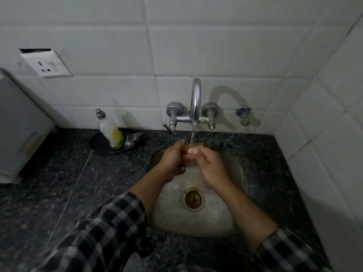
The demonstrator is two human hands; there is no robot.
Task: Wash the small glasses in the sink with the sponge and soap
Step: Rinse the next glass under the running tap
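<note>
Over the back of the steel sink (238, 173), my left hand (171, 160) and my right hand (213, 167) are pressed together. Both are curled round a small brownish object (185, 154). Fingers hide most of it, and I cannot tell whether it is a glass or the sponge. Water runs from the chrome tap (195, 99) straight onto the object and my fingertips. A soap bottle (111, 130) with a grey cap and green liquid stands tilted on a black dish (98, 145) at the left of the sink.
A crumpled shiny scrubber (134, 138) lies on the dish beside the bottle. The drain (193, 199) sits in the middle of the basin. Dark speckled counter (59, 193) surrounds the sink. A white appliance (17, 130) stands far left, and a wall socket (47, 64) is above it.
</note>
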